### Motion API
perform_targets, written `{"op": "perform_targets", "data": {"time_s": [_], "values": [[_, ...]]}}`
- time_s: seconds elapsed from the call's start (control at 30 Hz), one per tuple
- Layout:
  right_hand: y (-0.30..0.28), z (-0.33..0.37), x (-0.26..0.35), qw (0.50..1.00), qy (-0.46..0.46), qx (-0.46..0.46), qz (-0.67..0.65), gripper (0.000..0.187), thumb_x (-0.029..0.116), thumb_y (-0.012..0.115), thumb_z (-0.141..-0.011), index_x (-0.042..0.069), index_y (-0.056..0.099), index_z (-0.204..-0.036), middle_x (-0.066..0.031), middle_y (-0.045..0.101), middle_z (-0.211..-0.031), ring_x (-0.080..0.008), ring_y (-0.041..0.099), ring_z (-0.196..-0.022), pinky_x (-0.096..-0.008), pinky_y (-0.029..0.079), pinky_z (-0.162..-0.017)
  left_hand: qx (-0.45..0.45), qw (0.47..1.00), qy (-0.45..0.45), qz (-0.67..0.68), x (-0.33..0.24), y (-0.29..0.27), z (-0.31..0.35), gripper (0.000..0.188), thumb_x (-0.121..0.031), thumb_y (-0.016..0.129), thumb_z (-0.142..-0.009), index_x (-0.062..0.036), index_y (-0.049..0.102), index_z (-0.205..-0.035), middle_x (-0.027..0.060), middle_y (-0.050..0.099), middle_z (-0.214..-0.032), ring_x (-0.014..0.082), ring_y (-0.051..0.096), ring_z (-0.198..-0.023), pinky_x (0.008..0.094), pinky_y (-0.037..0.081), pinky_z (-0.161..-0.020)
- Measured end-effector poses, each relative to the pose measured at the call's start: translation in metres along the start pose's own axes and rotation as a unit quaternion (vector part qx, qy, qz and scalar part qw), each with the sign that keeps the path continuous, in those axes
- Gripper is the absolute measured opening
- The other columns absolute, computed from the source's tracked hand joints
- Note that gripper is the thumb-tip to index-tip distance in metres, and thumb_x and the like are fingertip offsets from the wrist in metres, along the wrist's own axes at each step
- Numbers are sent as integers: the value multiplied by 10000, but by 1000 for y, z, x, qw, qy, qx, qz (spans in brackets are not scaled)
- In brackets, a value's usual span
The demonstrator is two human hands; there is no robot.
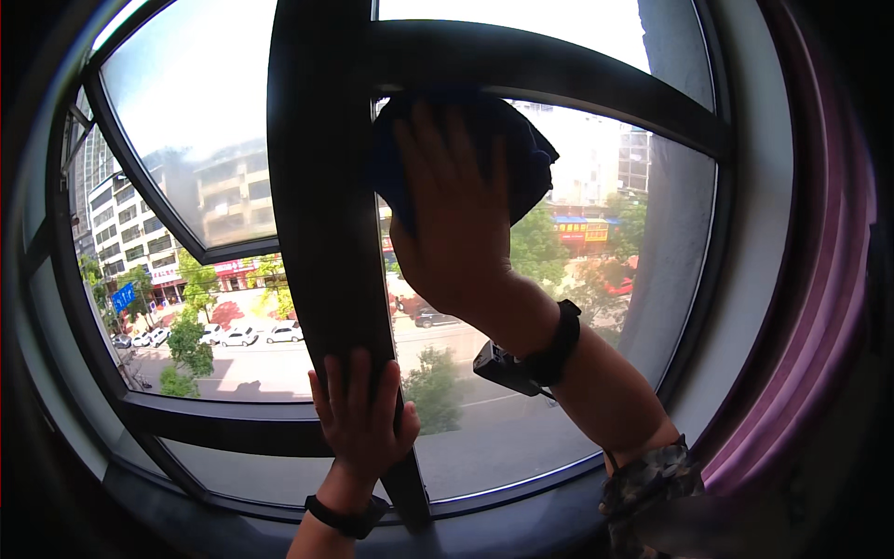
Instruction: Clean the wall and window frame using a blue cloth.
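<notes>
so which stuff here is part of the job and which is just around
In use:
- dark blue cloth, pressed to the pane by the right hand
- window frame, left hand flat on it

Just around:
- open sash on the left
- purple curtain on the right
- wrist bands

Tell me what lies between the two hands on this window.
In the head view, the dark upright window frame and bare glass lie between the left hand, flat on the frame, and the right hand pressing a dark blue cloth.
</notes>
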State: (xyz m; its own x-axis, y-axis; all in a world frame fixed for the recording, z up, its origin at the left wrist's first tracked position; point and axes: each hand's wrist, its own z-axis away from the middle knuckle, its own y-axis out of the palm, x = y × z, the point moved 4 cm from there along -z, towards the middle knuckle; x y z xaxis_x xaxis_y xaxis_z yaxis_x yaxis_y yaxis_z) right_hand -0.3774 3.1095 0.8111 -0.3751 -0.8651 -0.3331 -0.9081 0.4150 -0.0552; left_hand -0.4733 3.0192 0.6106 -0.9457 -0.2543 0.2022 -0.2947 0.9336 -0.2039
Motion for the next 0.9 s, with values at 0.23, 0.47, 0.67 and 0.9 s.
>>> {"op": "perform_targets", "data": {"time_s": [0.23,0.47,0.67,0.9], "values": [[-3,37,7,982,-104,160,-8,757,204,690,-680,64,469,-1391,-168,372,-1500,-365,302,-1414,-682,127,-1107,2,1000,5,-10,15,1,9,526,-341,497,-905,-65,502,-1353,249,370,-1487,501,282,-1392,627,199,-1126],[0,140,35,959,-179,219,-12,575,289,580,-842,105,510,-1383,-93,435,-1480,-299,366,-1396,-633,134,-1138,-11,1000,-16,0,23,-4,7,468,-356,466,-916,-115,572,-1303,208,430,-1453,465,333,-1382,619,190,-1145],[-5,165,34,961,-119,232,-87,683,487,630,-811,156,514,-1397,-87,435,-1488,-337,354,-1400,-639,94,-1150,2,1000,-5,-17,18,4,2,404,-268,454,-925,-84,602,-1253,214,442,-1438,476,332,-1377,613,205,-1142],[6,100,3,996,-35,83,0,728,507,636,-825,203,429,-1453,-110,319,-1557,-367,282,-1436,-706,84,-1113,-17,998,8,-55,32,2,15,503,-298,362,-967,-72,456,-1407,248,377,-1489,486,291,-1397,600,223,-1127]]}}
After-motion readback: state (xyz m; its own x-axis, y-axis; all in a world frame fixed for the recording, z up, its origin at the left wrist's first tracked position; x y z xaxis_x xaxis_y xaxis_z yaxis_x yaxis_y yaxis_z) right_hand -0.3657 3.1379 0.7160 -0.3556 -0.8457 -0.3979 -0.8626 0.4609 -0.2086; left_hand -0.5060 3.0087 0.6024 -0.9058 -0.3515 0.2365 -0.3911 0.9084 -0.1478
